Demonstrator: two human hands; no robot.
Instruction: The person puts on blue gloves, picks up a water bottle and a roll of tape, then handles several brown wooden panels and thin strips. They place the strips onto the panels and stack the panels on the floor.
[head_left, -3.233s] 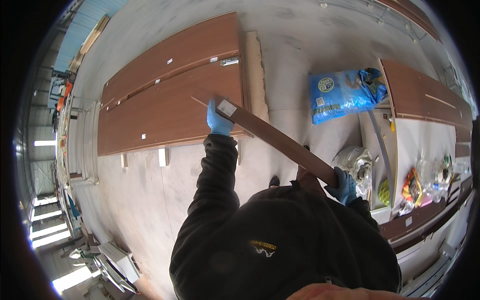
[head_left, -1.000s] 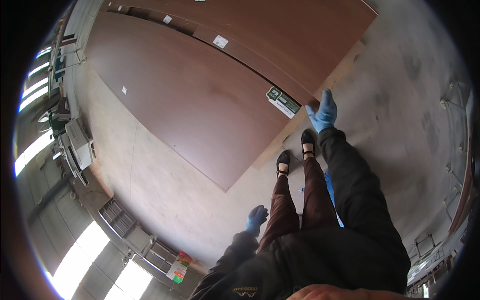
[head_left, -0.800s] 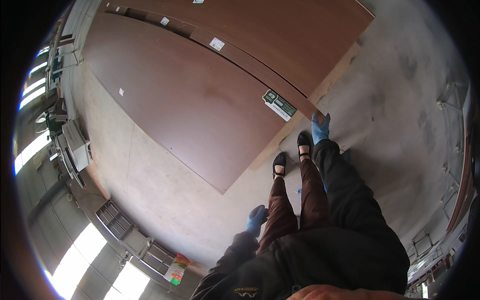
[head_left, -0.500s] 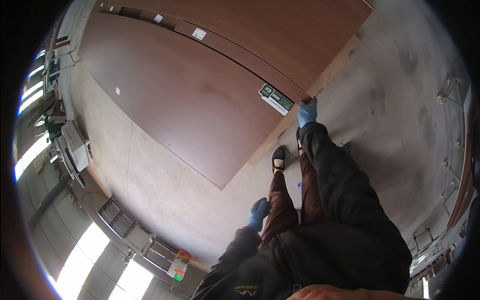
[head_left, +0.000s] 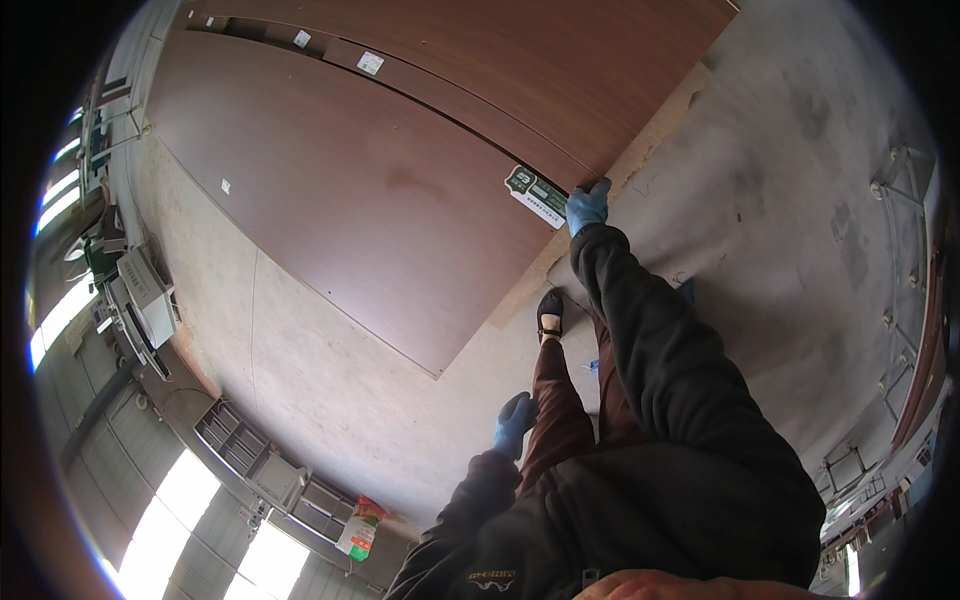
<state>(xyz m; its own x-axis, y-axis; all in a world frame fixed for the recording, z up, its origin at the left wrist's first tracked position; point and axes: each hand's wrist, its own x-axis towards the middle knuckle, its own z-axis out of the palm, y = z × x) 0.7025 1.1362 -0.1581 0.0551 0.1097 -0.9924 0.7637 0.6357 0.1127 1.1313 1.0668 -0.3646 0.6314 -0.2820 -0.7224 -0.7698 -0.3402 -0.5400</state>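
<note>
My right hand (head_left: 588, 205), in a blue glove, is closed on the near end of a narrow brown board (head_left: 440, 95). That strip lies between a large brown panel (head_left: 350, 190) in front and another wide brown panel (head_left: 560, 70) beyond it. A green and white label (head_left: 537, 197) sits on the front panel's edge, just left of the hand. My left hand (head_left: 513, 424), also gloved in blue, hangs beside my left thigh with its fingers curled together. Nothing shows in it.
The panels lie low over a dusty concrete floor (head_left: 330, 400). My left shoe (head_left: 549, 312) stands close to the front panel's near corner. A metal rack (head_left: 910, 270) is along the right, and shelving (head_left: 232, 437) with a colourful bag (head_left: 360, 528) at lower left.
My right hand has moved left and a little farther away, and the narrow board has slid leftward along the gap between the panels. My left hand has stayed beside my thigh.
</note>
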